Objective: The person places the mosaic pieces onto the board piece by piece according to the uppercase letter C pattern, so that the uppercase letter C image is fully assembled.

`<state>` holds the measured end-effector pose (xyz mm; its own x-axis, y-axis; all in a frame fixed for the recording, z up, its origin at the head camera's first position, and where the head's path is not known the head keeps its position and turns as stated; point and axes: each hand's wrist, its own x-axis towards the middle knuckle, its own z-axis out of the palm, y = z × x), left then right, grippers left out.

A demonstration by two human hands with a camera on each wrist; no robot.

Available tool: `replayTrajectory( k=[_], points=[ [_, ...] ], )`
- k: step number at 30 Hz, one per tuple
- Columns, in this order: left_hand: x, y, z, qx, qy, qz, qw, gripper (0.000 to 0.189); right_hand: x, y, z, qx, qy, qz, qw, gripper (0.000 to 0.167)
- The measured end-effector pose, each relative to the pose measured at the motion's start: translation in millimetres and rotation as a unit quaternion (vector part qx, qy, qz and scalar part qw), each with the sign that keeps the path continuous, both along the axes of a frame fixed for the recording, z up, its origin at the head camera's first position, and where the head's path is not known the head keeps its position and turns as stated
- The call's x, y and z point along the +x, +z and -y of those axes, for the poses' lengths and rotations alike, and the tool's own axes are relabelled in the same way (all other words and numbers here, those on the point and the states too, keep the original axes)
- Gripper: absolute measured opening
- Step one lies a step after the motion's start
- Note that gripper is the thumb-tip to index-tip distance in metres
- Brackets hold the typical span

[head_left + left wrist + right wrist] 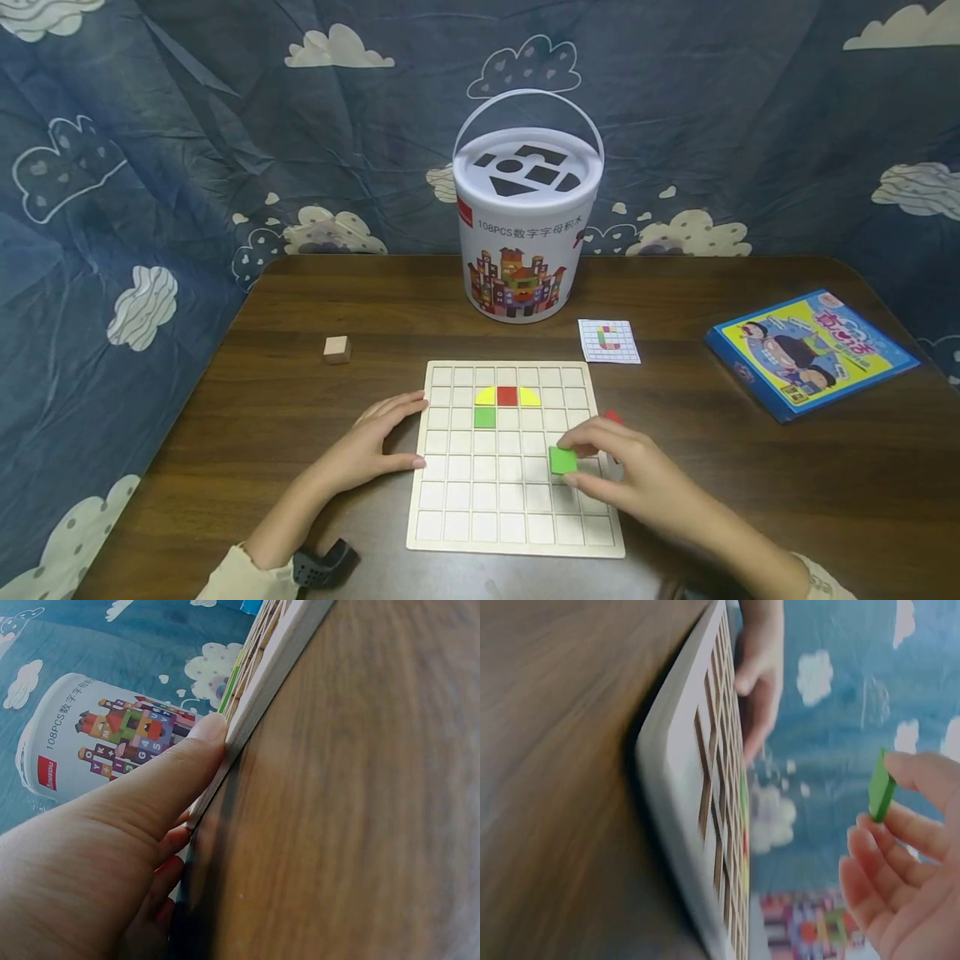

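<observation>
Between thumb and fingers my right hand pinches a green square tile. In the right wrist view that tile is held up off the wooden grid board. My left hand rests at the board's left edge, thumb and fingertips touching the rim; the thumb shows against it in the left wrist view. On the grid a red square tile sits between two yellow quarter-round tiles, with a green square tile below the left one. A red piece lies partly hidden behind my right hand.
A small pattern card lies behind the board's right corner. The white block bucket stands at the back. A wooden cube is at back left, a blue-and-yellow box at right. A black strap is near the left wrist.
</observation>
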<state>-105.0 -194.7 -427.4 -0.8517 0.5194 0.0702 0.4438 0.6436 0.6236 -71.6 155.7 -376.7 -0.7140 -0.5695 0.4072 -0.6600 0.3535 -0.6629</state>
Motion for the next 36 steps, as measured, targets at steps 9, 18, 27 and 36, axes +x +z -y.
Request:
replayTrajectory(
  k=[9, 18, 27, 36],
  points=[
    [-0.4, -0.8, -0.2, -0.003, 0.0, 0.001, 1.0, 0.076, -10.8, -10.9, 45, 0.0, -0.007, 0.03, 0.9995, 0.027],
    [-0.6, -0.6, -0.4, -0.005, 0.0, 0.002, 1.0, 0.076, -23.9, -36.2, 63, 0.066, -0.031, 0.074, 0.9946, 0.025],
    [-0.8, 0.2, -0.5, -0.002, -0.001, -0.002, 1.0, 0.075, -31.5, -45.5, 70, 0.096, -0.042, 0.02, 0.9943, 0.029],
    [-0.6, 0.4, -1.0, -0.002, -0.002, 0.0, 1.0, 0.075, -31.3, -46.8, 73, 0.121, -0.065, 0.014, 0.9904, 0.025]
  ],
)
